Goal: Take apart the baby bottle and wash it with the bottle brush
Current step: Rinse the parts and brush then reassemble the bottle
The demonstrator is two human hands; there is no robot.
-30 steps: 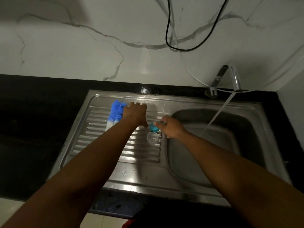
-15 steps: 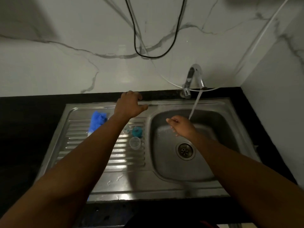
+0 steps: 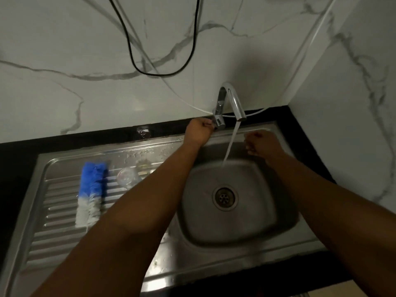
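- Bottle brush (image 3: 92, 189) lies on the drainboard (image 3: 60, 234), left of centre; clear bottle part (image 3: 126, 176) is just beside it (too blurred for me to tell which piece).
- Left hand (image 3: 199, 130) curls round the tap lever (image 3: 219, 121), upper centre.
- Right hand (image 3: 260, 143) is loosely curled and empty, beside the running water (image 3: 230, 144).

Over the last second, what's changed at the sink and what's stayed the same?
The left hand went from the drainboard back to the tap handle and grips it. The right hand left the bottle parts and moved over the basin, beside the water stream. The brush stays put; water keeps running.
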